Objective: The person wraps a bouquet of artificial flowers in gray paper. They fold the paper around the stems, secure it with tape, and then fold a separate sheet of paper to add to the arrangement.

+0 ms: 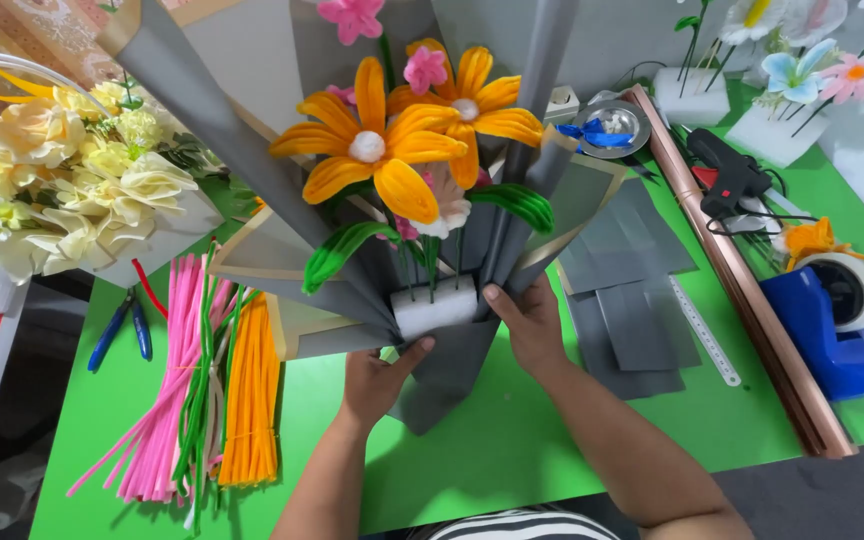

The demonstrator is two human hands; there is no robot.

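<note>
Where thumbs meet: foam block (435,308) between fingers (512,305).

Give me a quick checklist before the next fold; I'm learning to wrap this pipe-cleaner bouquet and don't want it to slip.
1. Left hand holds the grey wrapping paper under the white foam block: ok.
2. Right hand pinches the paper's right side by the block: ok.
3. Orange flowers stand upright, stems stuck in the foam: ok.
4. Paper closed across the block's front: not ok, foam is exposed.
5. Blue tape dispenser close by on the right: ok.
6. Back of wrap smooth: cannot tell.
</note>
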